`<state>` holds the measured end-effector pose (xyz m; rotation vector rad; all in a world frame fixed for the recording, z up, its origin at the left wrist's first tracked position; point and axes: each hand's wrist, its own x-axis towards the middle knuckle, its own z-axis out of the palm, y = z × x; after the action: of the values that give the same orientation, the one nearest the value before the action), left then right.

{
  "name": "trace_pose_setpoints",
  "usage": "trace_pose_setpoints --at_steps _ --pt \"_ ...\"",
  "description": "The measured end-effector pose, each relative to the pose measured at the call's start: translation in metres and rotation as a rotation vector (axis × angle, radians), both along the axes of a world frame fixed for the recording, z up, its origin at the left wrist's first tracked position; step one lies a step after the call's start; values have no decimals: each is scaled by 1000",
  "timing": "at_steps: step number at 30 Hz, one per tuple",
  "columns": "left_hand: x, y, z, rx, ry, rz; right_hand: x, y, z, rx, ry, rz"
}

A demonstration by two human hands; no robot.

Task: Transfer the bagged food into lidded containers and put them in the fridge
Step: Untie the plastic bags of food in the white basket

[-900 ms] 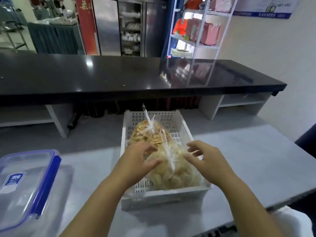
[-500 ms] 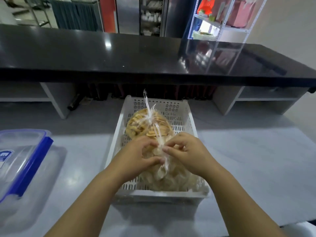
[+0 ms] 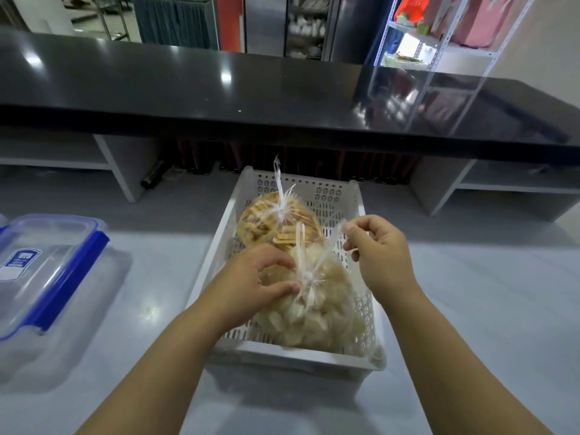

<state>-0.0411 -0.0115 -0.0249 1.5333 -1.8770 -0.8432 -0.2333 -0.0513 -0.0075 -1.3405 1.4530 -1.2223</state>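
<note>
A white perforated basket (image 3: 351, 196) on the grey table holds two knotted clear bags. The near bag of pale chips (image 3: 320, 315) lies at the front; the far bag of golden crackers (image 3: 266, 221) sits behind it. My left hand (image 3: 251, 277) presses on the near bag just left of its knot, thumb and fingers pinching the plastic. My right hand (image 3: 376, 249) pinches one loose tail of that bag's tie and holds it up to the right. A clear lidded container with blue clips (image 3: 47, 271) stands at the left.
A long black counter (image 3: 251, 98) runs across behind the table, with white shelf supports (image 3: 116, 164) beneath. Metal shelving (image 3: 439, 42) with pink and orange items stands at the back right. A steel glass-door fridge (image 3: 301, 23) is visible beyond the counter.
My hands closed in on the near bag's knot, then my right hand drew a tie tail up and to the right. My left hand stayed on the bag.
</note>
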Motion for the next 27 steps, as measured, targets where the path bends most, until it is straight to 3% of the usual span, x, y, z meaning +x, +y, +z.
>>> trace_pose_setpoints --at_steps 5,9,12,14,19,21,27 --pt "-1 2 1 0 -37 -9 -6 -9 5 -59 -88 -200" --pt "0 5 2 5 -47 14 -14 -10 14 17 -40 -3" --pt "-2 8 1 -35 -45 29 -18 1 9 10 -24 -22" --pt "-4 9 1 -57 -35 29 -22 15 2 -47 58 10" --pt "-10 5 0 -46 -117 9 -18 38 -12 -63 426 335" --pt "-12 4 0 -72 -122 25 -11 36 -17 -83 545 352" --pt "-5 7 -1 -174 0 62 -4 34 -16 -167 616 278"
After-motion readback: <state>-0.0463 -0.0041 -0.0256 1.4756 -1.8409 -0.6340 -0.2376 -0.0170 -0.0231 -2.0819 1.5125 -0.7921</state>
